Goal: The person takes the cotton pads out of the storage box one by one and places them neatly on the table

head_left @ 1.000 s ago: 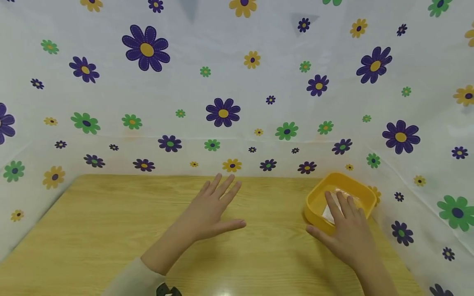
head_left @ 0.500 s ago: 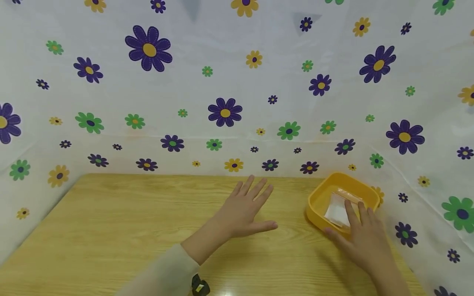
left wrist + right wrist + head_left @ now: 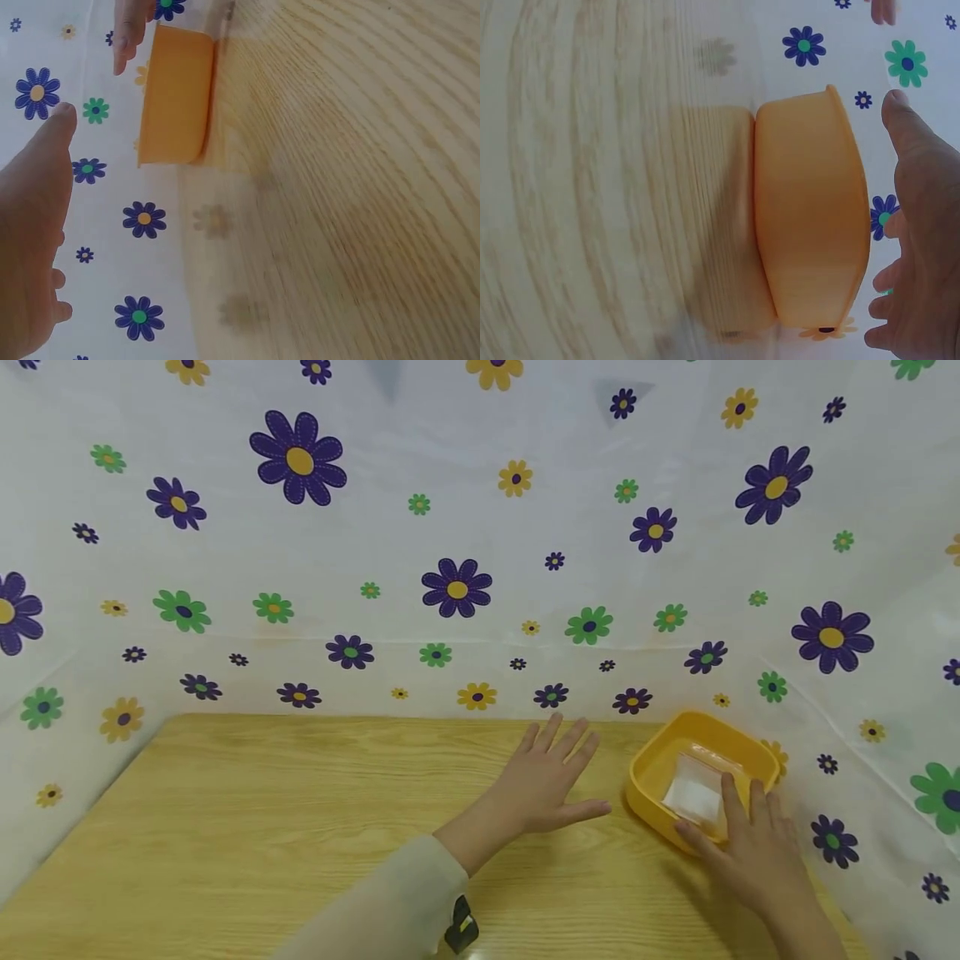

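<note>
A yellow-orange square container (image 3: 651, 814) stands at the back right corner of the table. Inside it lies a clear plastic packet with something white (image 3: 693, 795). My right hand (image 3: 761, 852) hovers over the container's near right side, fingers spread and holding nothing. To the left of the container my left hand (image 3: 546, 785) is held above the table, palm down, fingers spread, thumb pointing toward the container. In the right wrist view the container's wall (image 3: 810, 217) shows beside the right hand (image 3: 926, 232), with a gap between them. The left wrist view has the left thumb (image 3: 52, 139) apart from the container (image 3: 178, 97).
The wood-grain table (image 3: 300, 810) reaches back to a white flower-printed sheet (image 3: 360, 543), which also rises along the left and right sides. A dark strap piece (image 3: 461, 927) sits at the left sleeve cuff (image 3: 420, 885).
My left hand has moved right, from mid-table to near the container. My right hand has shifted slightly right and toward me, uncovering more of the packet. The container stays in place.
</note>
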Demonstrator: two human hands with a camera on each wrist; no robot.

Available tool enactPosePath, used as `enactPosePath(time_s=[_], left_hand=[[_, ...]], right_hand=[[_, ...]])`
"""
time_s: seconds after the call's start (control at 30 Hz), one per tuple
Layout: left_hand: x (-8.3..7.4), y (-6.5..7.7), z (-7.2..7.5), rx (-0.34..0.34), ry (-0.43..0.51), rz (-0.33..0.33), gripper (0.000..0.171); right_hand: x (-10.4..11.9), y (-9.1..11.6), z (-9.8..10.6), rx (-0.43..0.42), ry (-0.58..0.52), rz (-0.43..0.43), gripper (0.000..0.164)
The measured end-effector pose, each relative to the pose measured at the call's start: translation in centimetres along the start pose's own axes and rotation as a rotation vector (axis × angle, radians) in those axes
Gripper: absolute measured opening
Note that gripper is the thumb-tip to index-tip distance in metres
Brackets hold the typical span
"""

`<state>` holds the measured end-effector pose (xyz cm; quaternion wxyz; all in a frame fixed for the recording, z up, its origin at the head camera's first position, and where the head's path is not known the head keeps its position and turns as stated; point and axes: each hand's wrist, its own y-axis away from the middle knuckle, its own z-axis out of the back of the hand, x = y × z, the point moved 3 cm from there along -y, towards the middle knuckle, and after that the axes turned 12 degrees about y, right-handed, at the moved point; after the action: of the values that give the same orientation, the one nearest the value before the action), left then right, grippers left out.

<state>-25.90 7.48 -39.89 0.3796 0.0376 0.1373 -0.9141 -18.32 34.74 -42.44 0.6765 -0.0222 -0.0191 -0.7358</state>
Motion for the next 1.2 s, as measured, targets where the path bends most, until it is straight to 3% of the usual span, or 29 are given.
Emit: enactPosePath(time_s=[0.47, 0.83, 1.03, 1.2], left_hand=[[-1.8, -4.7, -3.4, 0.096, -0.046, -0.018, 0.095], [-3.4, -5.3, -5.2, 0.173, -0.011, -0.024, 0.092], [-3.3, -5.9, -5.5, 0.121, -0.016, -0.043, 0.083], [-3.4, -7.6, -5.5, 0.109, -0.03, -0.066, 0.082]], right_hand=[[-0.3, -1.2, -0.4, -0.011, -0.014, 0.007, 0.108], [-0.9, -1.3, -0.7, 0.0, -0.012, 0.003, 0.105], [-1.6, -1.1, -0.9, 0.015, 0.024, -0.021, 0.106], [-2.1, -1.6, -0.8, 0.019, 0.008, -0.04, 0.107]])
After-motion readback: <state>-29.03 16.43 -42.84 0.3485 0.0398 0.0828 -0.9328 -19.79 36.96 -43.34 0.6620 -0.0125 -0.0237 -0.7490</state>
